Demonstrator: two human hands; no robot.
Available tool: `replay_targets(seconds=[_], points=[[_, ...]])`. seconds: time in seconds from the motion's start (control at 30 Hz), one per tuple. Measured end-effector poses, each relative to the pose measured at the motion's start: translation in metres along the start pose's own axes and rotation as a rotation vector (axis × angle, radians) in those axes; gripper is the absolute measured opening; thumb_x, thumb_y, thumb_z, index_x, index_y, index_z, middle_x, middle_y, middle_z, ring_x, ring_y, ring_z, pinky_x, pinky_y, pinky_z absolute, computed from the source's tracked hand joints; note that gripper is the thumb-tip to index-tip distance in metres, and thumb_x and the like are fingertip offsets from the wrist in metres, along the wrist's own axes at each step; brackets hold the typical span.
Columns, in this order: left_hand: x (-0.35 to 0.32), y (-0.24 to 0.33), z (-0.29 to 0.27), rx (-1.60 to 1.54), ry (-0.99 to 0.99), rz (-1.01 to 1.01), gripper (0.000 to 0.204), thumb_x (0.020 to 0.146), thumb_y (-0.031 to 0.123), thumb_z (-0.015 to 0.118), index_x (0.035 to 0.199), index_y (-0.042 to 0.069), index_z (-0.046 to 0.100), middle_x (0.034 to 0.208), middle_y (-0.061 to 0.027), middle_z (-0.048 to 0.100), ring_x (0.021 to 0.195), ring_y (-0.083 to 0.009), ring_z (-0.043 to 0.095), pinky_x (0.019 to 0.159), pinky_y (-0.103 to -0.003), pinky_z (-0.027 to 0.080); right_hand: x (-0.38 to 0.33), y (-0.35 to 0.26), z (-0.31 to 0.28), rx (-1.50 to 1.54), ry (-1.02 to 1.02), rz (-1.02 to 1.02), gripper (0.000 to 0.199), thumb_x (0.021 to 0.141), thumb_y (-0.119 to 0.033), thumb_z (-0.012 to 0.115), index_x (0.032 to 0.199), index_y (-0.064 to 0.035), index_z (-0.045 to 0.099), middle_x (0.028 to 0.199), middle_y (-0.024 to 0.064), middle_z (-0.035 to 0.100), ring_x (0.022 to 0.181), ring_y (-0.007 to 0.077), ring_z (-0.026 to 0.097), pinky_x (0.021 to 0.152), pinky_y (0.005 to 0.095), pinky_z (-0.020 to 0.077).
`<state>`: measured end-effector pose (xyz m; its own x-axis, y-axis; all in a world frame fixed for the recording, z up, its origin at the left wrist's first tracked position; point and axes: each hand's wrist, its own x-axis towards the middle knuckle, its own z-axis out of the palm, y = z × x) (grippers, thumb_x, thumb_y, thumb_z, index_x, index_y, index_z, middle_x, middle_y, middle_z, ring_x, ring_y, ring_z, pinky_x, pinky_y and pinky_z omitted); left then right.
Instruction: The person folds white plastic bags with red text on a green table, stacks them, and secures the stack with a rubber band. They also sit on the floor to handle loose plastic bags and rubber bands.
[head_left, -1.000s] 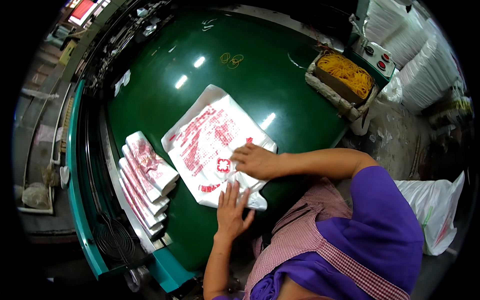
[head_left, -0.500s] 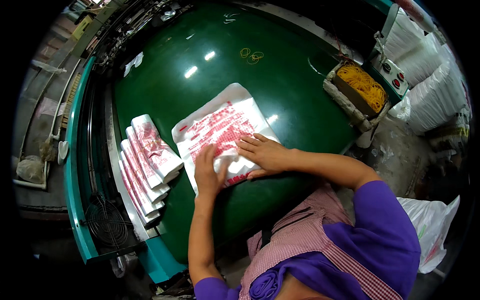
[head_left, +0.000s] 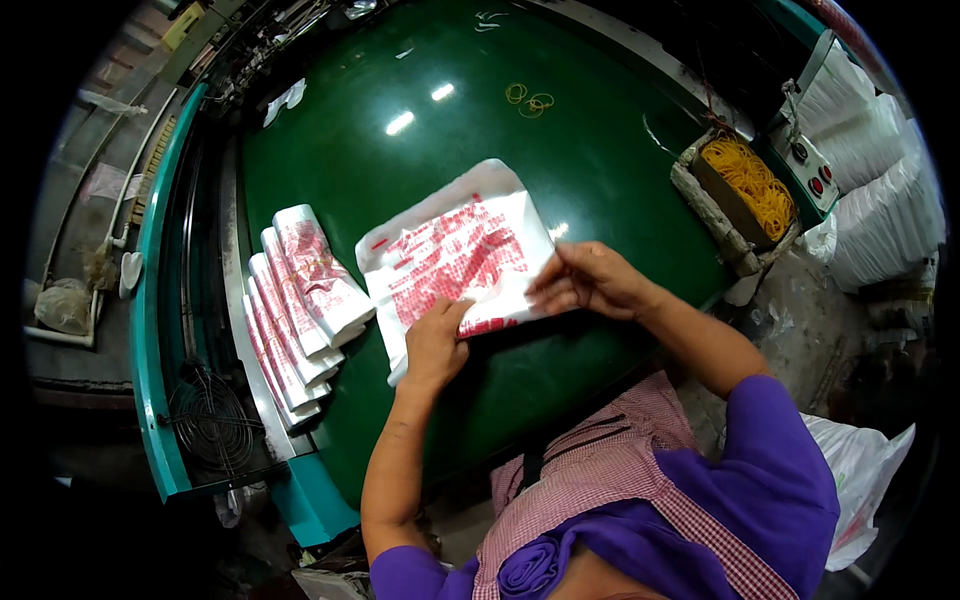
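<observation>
Fingers (head_left: 562,290) of our right hand (head_left: 590,283) are pinching the near edge of one flat white plastic bag stack printed in red (head_left: 455,255) on the round green table (head_left: 590,170); our left hand (head_left: 436,345) is pressing flat on it, beside four folded bundles (head_left: 300,300).

White plastic bag stack (head_left: 455,255) w/ red print, flat on green table, near edge lifted, approx centre.

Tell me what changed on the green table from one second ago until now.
The left hand moved forward from the table's near edge onto the near edge of the stack of printed bags. The right hand shifted from the middle of the near edge to the right corner, its fingers now gripping it. The folded bundles and the rubber bands stayed in place.
</observation>
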<state>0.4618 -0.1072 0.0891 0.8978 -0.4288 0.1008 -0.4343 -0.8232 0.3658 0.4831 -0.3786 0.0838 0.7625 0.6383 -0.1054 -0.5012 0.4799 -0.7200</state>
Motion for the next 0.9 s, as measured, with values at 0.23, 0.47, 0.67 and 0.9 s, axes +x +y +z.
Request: replay_targets(seconds=[0.23, 0.47, 0.67, 0.9], points=[[-0.019, -0.003, -0.008, -0.106, 0.002, -0.036, 0.045, 0.064, -0.001, 0.057, 0.107, 0.013, 0.061, 0.092, -0.0097, 0.058, 0.083, -0.0337, 0.058, 0.072, -0.041, 0.048, -0.022, 0.009, -0.009, -0.298, -0.385, 0.440, 0.053, 0.093, -0.032, 0.053, 0.128, 0.0079, 0.044, 0.126, 0.0200, 0.052, 0.113, 0.0283, 0.055, 0.091, 0.0345, 0.0479], [-0.026, -0.004, -0.013, -0.158, 0.027, -0.082, 0.045, 0.063, -0.004, 0.057, 0.106, 0.009, 0.061, 0.102, -0.0106, 0.057, 0.093, -0.0327, 0.058, 0.078, -0.038, 0.048, -0.031, 0.023, -0.024, -0.321, -0.398, 0.405, 0.062, 0.092, -0.035, 0.053, 0.134, 0.0072, 0.034, 0.132, 0.0200, 0.046, 0.119, 0.0271, 0.049, 0.098, 0.0360, 0.0433], [-0.060, 0.008, -0.010, -0.134, -0.343, 0.238, 0.051, 0.057, -0.001, 0.063, 0.107, 0.012, 0.064, 0.143, -0.0163, 0.034, 0.131, -0.0459, 0.026, 0.106, -0.054, 0.026, 0.004, 0.025, -0.015, 0.119, 0.161, 0.064, 0.043, 0.082, -0.004, 0.057, 0.123, 0.0008, 0.044, 0.117, 0.0141, 0.056, 0.109, 0.0228, 0.057, 0.094, 0.0355, 0.0472], [-0.065, -0.006, -0.028, -0.503, -0.706, -0.139, 0.026, 0.072, 0.017, 0.064, 0.097, 0.014, 0.068, 0.111, -0.0108, 0.060, 0.101, -0.0320, 0.057, 0.084, -0.042, 0.045, -0.021, 0.030, 0.000, -1.413, -0.653, -0.347, 0.066, 0.075, 0.001, 0.061, 0.135, -0.0189, 0.044, 0.145, 0.0105, 0.034, 0.133, 0.0295, 0.034, 0.110, 0.0406, 0.0274]])
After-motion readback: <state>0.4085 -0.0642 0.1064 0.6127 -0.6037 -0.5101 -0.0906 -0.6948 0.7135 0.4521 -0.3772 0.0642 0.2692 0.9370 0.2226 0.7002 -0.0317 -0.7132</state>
